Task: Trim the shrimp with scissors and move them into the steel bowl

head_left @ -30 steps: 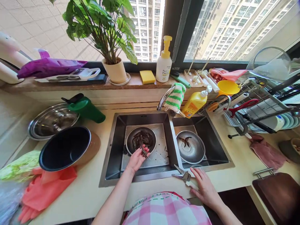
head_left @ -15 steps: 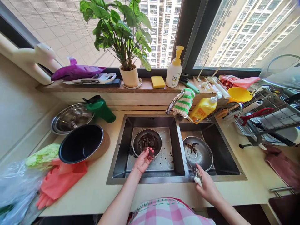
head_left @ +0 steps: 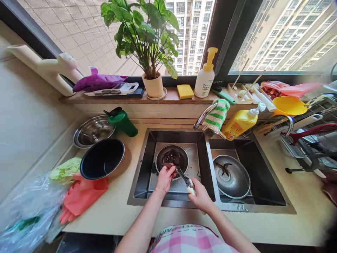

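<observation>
My left hand [head_left: 165, 179] is closed in a pinch on a dark shrimp [head_left: 167, 164], partly hidden by the fingers, above the left basin. My right hand [head_left: 200, 195] grips scissors [head_left: 186, 180] with white handles, their dark blades pointing up-left and meeting or nearly meeting the shrimp. Below them, a round metal bowl [head_left: 187, 161] in the left basin holds a heap of dark shrimp [head_left: 176, 157]. In the right basin, a metal strainer [head_left: 240, 181] has a few shrimp [head_left: 223, 168] lying in it.
A double sink [head_left: 210, 168] is set into the counter. To the left are a black-lined pot [head_left: 101, 160], red rubber gloves [head_left: 81, 196] and a green jug [head_left: 125, 123]. Behind are a towel-wrapped faucet [head_left: 204, 114] and a yellow soap bottle [head_left: 238, 123]. A dish rack [head_left: 308, 147] stands right.
My right hand has brought the scissors left from the right basin to the shrimp in my left hand. The view has shifted, so the scene sits farther right.
</observation>
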### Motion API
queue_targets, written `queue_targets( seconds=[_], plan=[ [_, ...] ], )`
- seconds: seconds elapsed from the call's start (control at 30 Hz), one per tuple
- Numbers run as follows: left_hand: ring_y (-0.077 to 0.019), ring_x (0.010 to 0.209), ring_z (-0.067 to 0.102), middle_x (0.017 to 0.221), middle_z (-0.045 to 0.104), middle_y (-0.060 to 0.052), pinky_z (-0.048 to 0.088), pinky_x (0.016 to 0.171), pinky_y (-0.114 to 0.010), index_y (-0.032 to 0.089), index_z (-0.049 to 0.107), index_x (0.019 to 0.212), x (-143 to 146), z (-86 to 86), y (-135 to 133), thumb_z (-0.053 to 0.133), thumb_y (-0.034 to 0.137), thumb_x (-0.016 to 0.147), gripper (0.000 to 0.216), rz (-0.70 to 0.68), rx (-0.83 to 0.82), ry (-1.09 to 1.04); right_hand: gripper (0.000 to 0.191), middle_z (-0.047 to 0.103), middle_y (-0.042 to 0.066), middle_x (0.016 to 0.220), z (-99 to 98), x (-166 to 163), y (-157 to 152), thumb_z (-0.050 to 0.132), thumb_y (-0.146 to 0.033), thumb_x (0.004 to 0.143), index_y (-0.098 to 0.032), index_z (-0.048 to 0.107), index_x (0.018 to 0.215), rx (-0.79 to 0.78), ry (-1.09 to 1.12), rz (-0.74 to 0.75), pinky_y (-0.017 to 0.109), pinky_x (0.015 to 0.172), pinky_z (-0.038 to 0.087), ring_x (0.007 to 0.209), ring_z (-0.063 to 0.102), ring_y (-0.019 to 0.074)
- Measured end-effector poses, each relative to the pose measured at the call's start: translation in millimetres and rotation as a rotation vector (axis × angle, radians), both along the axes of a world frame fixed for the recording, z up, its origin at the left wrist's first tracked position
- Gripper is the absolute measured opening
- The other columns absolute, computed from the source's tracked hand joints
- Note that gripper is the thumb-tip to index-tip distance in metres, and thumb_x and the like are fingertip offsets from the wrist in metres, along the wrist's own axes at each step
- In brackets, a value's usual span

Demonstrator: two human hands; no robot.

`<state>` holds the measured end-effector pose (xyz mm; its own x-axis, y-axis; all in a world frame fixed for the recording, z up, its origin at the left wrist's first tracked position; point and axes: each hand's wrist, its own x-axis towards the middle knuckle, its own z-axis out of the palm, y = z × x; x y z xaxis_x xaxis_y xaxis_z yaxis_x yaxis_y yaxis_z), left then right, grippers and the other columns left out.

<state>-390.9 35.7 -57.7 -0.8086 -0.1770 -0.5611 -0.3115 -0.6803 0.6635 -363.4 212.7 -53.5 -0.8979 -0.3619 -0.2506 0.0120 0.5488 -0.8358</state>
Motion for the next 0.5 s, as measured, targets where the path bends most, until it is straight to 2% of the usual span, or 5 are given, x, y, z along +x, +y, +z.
queue_targets(
  seconds=[0.17, 0.5],
  plan=[
    [-0.0065, 0.061, 0.054, 0.075, 0.06, 0.002, 0.044, 0.053, -0.017, 0.014, 0.058, 0.082, -1.0, 5.2, 8.5, 0.077, 0.024, 0.054, 0.035, -0.038, -0.085, 0.02, 0.042, 0.056, 0.006, 0.094, -2.6, 0.6, 5.6, 0.048, -0.012, 0.059, -0.018, 0.049, 0.1, 0.049, 0.064, 0.006, 0.029, 0.078, 0.038, 0.087, 0.05, 0.0204],
    [-0.0085, 0.07, 0.056, 0.081, 0.061, 0.0, 0.046, 0.061, -0.019, 0.015, 0.058, 0.084, 0.6, 3.8, 10.5, 0.074, 0.026, 0.061, 0.03, -0.101, -0.065, 0.026, 0.045, 0.055, 0.007, 0.097, -15.5, 5.6, 7.8, 0.049, -0.013, 0.061, -0.017, 0.046, 0.106, 0.052, 0.073, -0.029, 0.03, 0.08, 0.038, 0.089, 0.05, 0.0202]
  ],
)
